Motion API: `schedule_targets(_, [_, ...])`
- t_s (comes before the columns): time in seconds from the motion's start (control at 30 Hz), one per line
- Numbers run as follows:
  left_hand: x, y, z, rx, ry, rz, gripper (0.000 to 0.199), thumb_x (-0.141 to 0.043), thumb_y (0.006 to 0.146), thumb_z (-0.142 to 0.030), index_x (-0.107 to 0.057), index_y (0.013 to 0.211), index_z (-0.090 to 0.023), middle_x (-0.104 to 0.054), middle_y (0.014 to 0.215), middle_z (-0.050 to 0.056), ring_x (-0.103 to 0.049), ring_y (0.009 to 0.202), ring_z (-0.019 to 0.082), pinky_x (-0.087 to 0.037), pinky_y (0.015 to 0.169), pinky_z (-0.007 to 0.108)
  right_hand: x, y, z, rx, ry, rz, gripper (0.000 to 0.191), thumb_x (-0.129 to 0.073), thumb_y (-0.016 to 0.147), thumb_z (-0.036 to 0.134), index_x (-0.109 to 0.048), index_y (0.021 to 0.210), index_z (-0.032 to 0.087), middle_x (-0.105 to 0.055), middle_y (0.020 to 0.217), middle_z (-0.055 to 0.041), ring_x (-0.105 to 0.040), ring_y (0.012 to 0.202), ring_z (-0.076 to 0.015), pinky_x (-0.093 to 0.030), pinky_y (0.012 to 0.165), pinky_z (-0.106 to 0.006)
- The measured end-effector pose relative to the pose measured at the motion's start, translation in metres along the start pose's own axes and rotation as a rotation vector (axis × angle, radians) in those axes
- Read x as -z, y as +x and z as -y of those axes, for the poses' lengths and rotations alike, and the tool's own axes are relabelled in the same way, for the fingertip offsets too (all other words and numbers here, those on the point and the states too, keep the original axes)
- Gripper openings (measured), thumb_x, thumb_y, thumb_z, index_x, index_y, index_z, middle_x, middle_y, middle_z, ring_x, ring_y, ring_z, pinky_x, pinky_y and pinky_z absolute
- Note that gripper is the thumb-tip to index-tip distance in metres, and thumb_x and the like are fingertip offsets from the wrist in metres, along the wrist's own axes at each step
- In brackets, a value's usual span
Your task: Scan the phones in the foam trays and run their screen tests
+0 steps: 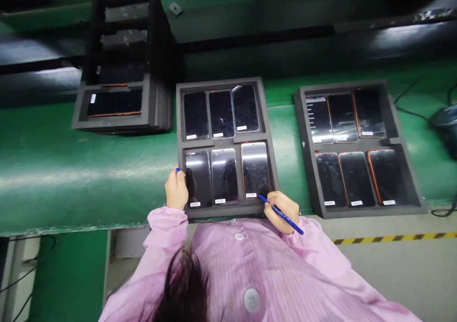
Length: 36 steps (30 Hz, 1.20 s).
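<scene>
My right hand (285, 209) is closed around a blue pen (285, 219), whose tip points at the lower right phone (255, 170) near its white label. That phone has an orange edge and lies with other dark-screened phones in a grey foam tray (224, 144) in front of me. At the tray's left side, my left hand (176, 190) is closed, with a small blue pen cap (177, 170) showing between thumb and finger. Whether this hand also presses on the tray cannot be seen. Each phone in the tray bears a small white label at its bottom edge.
To the right lies another foam tray (371, 145) of phones, one with a lit screen. A tall stack of foam trays (153, 101) stands at the back left. Cables and a dark device (446, 124) are at the far right of the green bench (107, 184).
</scene>
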State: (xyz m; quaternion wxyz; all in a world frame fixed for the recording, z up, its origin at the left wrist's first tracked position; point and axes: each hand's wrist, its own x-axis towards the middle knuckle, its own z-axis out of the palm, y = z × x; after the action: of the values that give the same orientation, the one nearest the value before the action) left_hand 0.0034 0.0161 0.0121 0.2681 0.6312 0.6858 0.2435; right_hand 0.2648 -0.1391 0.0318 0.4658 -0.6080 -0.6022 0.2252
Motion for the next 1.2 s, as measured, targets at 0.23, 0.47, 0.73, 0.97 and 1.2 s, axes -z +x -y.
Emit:
schedule_targets(0.23, [0.0, -0.001, 0.0, -0.006, -0.023, 0.007, 0.026, -0.034, 0.085, -0.036, -0.052, 0.077, -0.019, -0.055, 0.066, 0.0, -0.052, 0.064, 0.014, -0.043, 0.067, 0.027, 0.001, -0.005, 0.0, -0.121, 0.094, -0.178, 0.02, -0.056, 0.07, 0.005, -0.046, 0.063, 0.021, -0.053, 0.067, 0.0007, -0.05, 0.058, -0.0109, -0.04, 0.05, -0.023])
schedule_targets(0.47, [-0.002, -0.003, -0.002, -0.012, -0.044, 0.013, 0.026, -0.034, 0.085, -0.036, -0.054, 0.081, -0.019, -0.061, 0.076, 0.004, -0.058, 0.078, 0.018, -0.045, 0.076, 0.03, -0.026, 0.005, 0.018, 0.088, 0.206, 0.034, 0.02, -0.056, 0.068, 0.003, -0.055, 0.08, 0.02, -0.057, 0.076, -0.0036, -0.058, 0.067, -0.0137, -0.05, 0.059, -0.026])
schedule_targets(0.73, [-0.004, -0.006, 0.0, -0.017, -0.061, 0.013, 0.03, -0.033, 0.087, -0.037, -0.057, 0.092, -0.018, -0.064, 0.086, 0.008, -0.06, 0.089, 0.02, -0.045, 0.082, 0.033, -0.06, 0.021, 0.017, 0.222, 0.148, 0.187, 0.017, -0.048, 0.076, 0.005, -0.046, 0.07, 0.021, -0.053, 0.072, -0.0038, -0.052, 0.061, -0.0122, -0.046, 0.054, -0.024])
schedule_targets(0.97, [-0.004, -0.009, 0.001, -0.025, -0.091, 0.016, 0.03, -0.034, 0.089, -0.038, -0.057, 0.087, -0.019, -0.064, 0.087, 0.007, -0.059, 0.091, 0.02, -0.045, 0.083, 0.033, -0.055, 0.022, 0.021, 0.187, 0.193, 0.227, 0.019, -0.047, 0.077, 0.005, -0.044, 0.068, 0.021, -0.053, 0.071, -0.0027, -0.052, 0.061, -0.0118, -0.044, 0.054, -0.025])
schedule_targets(1.2, [-0.005, -0.01, 0.0, -0.013, -0.095, 0.023, 0.03, -0.033, 0.089, -0.034, -0.058, 0.094, -0.017, -0.065, 0.088, 0.009, -0.06, 0.091, 0.02, -0.045, 0.084, 0.034, -0.078, 0.028, 0.035, 0.241, 0.29, 0.293, 0.018, -0.048, 0.078, 0.005, -0.045, 0.07, 0.02, -0.053, 0.072, -0.0032, -0.052, 0.062, -0.0115, -0.045, 0.055, -0.024])
